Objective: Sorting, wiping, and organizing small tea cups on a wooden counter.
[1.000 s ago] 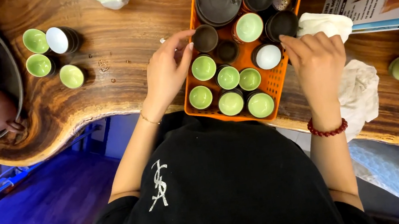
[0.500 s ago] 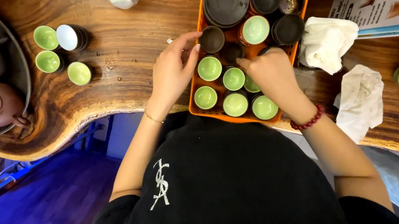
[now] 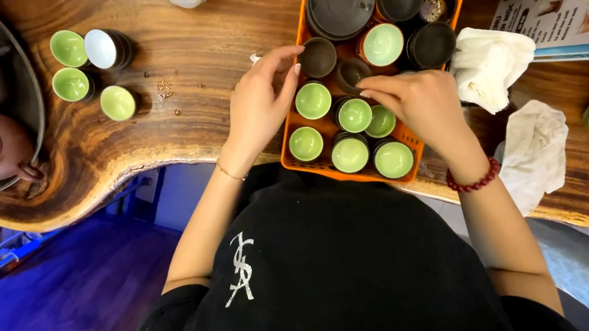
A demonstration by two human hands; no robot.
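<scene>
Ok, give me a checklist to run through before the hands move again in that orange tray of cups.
1. Left hand free to grip: ok, fingertips only rest by the dark cup.
2. Right hand empty: cannot tell, fingers curl over the cups.
3. Green-lined cups upright: ok.
4. Orange tray fully on the wooden counter: not ok, near edge overhangs.
5. White cloths outside the tray: ok.
</scene>
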